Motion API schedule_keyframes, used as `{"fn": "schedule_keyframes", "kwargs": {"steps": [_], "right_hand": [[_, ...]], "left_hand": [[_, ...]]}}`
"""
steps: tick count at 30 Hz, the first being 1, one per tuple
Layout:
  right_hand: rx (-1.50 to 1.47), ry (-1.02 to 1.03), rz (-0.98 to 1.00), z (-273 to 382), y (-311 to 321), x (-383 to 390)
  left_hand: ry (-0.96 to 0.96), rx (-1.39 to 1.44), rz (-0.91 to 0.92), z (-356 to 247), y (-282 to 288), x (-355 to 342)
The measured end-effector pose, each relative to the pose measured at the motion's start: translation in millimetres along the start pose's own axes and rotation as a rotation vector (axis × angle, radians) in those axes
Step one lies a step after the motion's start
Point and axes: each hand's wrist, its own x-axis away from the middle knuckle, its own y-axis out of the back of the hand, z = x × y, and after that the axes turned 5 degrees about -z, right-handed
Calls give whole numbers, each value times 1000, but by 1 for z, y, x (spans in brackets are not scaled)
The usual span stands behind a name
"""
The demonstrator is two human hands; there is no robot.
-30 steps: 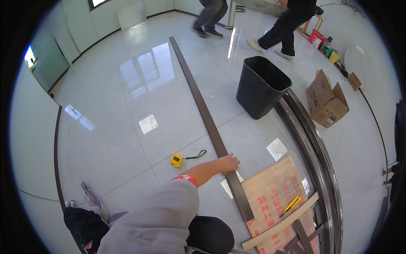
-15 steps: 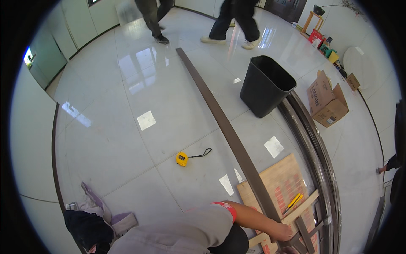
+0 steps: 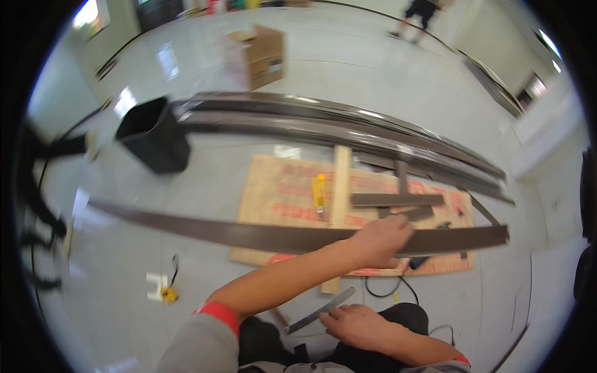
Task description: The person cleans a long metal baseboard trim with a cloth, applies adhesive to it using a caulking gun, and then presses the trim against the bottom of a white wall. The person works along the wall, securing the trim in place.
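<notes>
Our L hand (image 3: pixel 384 241) is closed over the long brown strip (image 3: pixel 280 238), fingers curled round it nr its R end; blur hides exactly how the fingertips sit. The strip runs L to R in front of us, above the wooden board (image 3: pixel 262 177) w/ red print, both ends sticking out past the board's edges, the L end much further. Can't tell if it rests on the board or is held just clear.

Our R hand (image 3: pixel 359 326) is lower down, in front of our dark trousers (image 3: pixel 407 316), fingers bent, tips right by a grey metal bar (image 3: pixel 320 309). Can't tell if they pinch it or just lie against it.

On the board, beyond the strip: yellow cutter knife (image 3: pixel 319 191), then a pale wood slat (image 3: pixel 340 186) set crosswise & passing under the strip, then short brown pcs (image 3: pixel 398 200) to its R. A dark tool (image 3: pixel 421 262) sits nr our L hand, partly hidden; a black cord (image 3: pixel 384 293) loops on the floor this side of the board.

Yellow tape measure (image 3: pixel 168 294) is on the floor to the L. Past the board: wrapped dark lengths (image 3: pixel 292 124), black bin (image 3: pixel 165 146) at their L end, cardboard box (image 3: pixel 266 65) further back.
</notes>
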Motion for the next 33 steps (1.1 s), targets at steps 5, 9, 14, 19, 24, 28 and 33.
{"fn": "schedule_keyframes", "kwargs": {"steps": [5,9,14,19,24,28,33], "right_hand": [[-84,-136,-39,12,20,29],[-308,-256,130,27,13,32],[-572,-360,-18,53,-29,48],[-730,-580,-71,42,20,75],[-868,-939,-340,72,44,111],[-857,-1140,-858,128,79,163],[-745,-1591,-984,246,131,315]], "left_hand": [[155,47,253,6,-35,-38],[211,30,280,-1,-18,-65],[434,181,304,-35,27,-118],[586,217,399,-75,72,-154],[645,327,439,-152,145,-181],[800,606,532,-213,184,-195],[799,612,640,-285,201,-212]]}}
